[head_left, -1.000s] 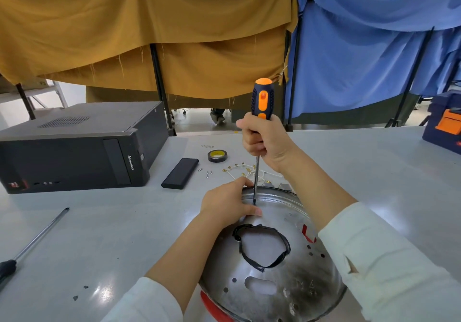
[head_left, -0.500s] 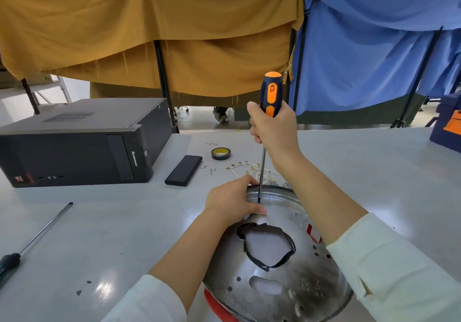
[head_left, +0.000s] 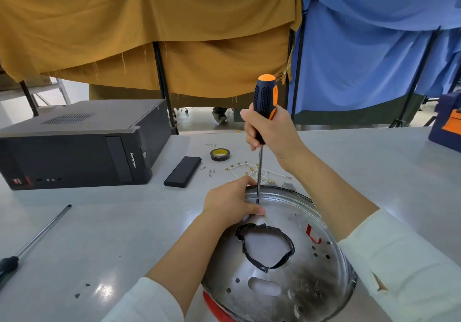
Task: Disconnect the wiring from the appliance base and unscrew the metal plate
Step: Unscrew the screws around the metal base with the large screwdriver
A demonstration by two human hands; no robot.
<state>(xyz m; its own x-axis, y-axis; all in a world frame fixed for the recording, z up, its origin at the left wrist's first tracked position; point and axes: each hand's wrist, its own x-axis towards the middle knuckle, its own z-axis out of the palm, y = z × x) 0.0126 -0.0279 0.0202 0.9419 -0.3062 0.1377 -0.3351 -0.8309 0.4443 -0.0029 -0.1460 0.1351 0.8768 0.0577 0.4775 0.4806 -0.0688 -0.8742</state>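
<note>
With the right hand gripping the upright screwdriver and the left hand pinching near its tip on the metal plate at the bench's near edge, an off-axis push risks the tip slipping onto those fingers.

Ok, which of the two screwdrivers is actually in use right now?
The orange-and-black screwdriver, upright in the right hand with its tip on the metal plate. The other screwdriver lies untouched on the table's left.

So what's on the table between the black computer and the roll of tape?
In the head view, a flat black box and a few tiny screws lie between computer and tape.
</note>
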